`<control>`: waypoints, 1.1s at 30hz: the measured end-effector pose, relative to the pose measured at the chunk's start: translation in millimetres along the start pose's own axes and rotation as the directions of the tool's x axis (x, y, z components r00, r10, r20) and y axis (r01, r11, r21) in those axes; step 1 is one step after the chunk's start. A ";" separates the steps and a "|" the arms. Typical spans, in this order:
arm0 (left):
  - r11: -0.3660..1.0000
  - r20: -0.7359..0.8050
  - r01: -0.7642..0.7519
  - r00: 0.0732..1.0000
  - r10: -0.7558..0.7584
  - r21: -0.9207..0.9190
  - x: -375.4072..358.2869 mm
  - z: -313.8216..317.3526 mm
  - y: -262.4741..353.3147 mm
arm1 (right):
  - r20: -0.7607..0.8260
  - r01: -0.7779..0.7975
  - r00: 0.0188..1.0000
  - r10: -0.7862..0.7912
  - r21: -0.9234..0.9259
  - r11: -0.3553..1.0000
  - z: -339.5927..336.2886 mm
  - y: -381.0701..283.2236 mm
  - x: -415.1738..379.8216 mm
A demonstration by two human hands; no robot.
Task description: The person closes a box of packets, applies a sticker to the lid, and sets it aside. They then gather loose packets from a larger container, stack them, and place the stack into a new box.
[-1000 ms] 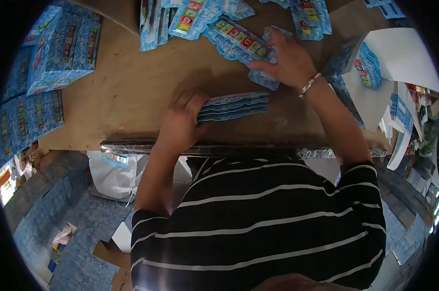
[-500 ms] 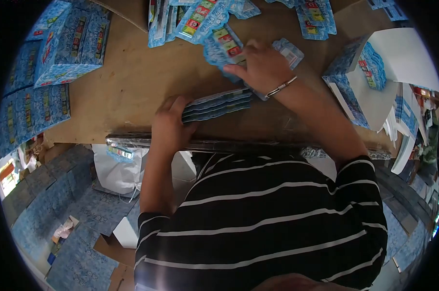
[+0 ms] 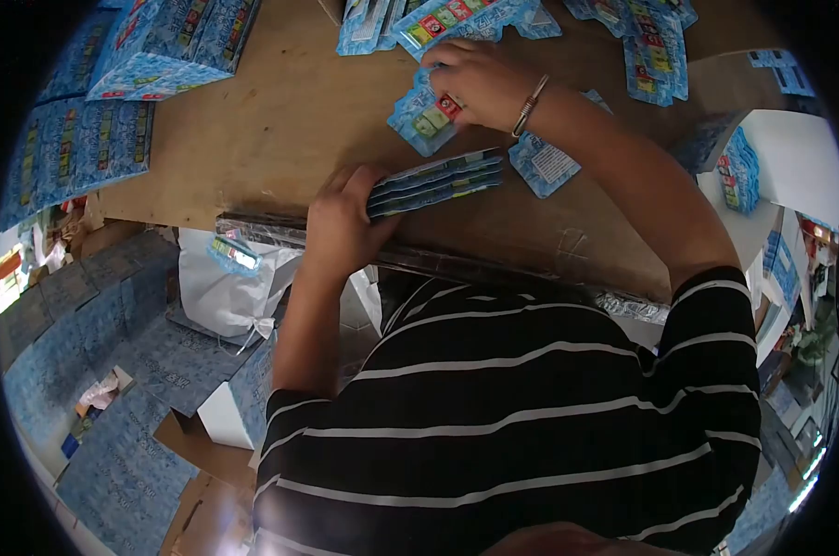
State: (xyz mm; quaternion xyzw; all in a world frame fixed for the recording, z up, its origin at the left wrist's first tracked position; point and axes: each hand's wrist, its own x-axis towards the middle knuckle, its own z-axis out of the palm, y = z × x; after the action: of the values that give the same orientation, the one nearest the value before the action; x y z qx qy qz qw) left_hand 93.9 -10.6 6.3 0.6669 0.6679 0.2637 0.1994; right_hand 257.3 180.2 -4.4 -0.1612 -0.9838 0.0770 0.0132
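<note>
My left hand (image 3: 345, 218) is closed around the left end of a small stack of blue printed packets (image 3: 438, 183), held on edge just above the table's front. Beyond the stack, my right hand (image 3: 480, 88) has its fingers curled over a single blue packet (image 3: 424, 128) with green and red pictures, covering its upper right part. A metal bracelet (image 3: 531, 104) circles the right wrist. Below that wrist a blue packet with a white label (image 3: 545, 164) lies on the table, and part of another packet (image 3: 597, 100) shows behind the forearm.
More packets lie at the back (image 3: 447, 23) and back right (image 3: 656, 56). Blue printed boxes (image 3: 174, 46) stand stacked at left. An opened white-lined box (image 3: 795, 162) with packets inside is at right. A white bag (image 3: 216, 296) hangs below the taped table edge (image 3: 262, 230).
My view has shifted, so the table appears further up and right. My right hand has drawn the packet nearer to the stack, uncovering the labelled packet. The left hand keeps its hold.
</note>
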 end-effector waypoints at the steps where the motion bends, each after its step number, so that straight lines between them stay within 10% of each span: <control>1: 1.000 0.001 0.002 1.000 -0.002 0.003 0.5 -0.8 -0.8 | -0.077 0.023 0.997 -0.018 0.065 0.998 5.8 -3.5 -2.1; 6: 0.985 -0.176 -0.141 0.972 0.157 0.100 5.9 -1.2 5.4 | 0.025 -0.014 1.000 0.011 0.133 0.991 -18.3 -27.0 3.8; 11: 0.992 -0.147 -0.120 0.983 0.113 -0.034 13.0 9.8 -4.6 | 0.033 -0.043 0.999 0.028 0.805 0.592 -44.8 -42.4 -13.8; 15: 0.983 -0.004 -0.039 0.999 0.039 -0.181 18.3 17.6 -6.6 | -0.121 -0.031 0.984 0.132 0.614 0.788 -43.5 -31.9 -59.0; 24: 0.971 0.008 -0.214 0.976 0.216 -0.102 50.2 14.1 12.7 | -0.218 -0.215 0.846 0.487 0.695 0.686 2.8 -46.8 -86.3; 33: 0.954 0.276 -0.248 0.917 0.287 -0.169 90.8 -20.3 28.3 | -0.321 -0.132 0.865 0.387 0.599 0.790 13.0 -37.6 -88.7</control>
State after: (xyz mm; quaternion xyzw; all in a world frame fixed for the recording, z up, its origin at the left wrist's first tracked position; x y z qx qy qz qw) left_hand 100.8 77.3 47.4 0.7694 0.5140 0.2283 0.3026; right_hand 328.9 114.8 -11.5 -0.2999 -0.8574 0.3246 0.2637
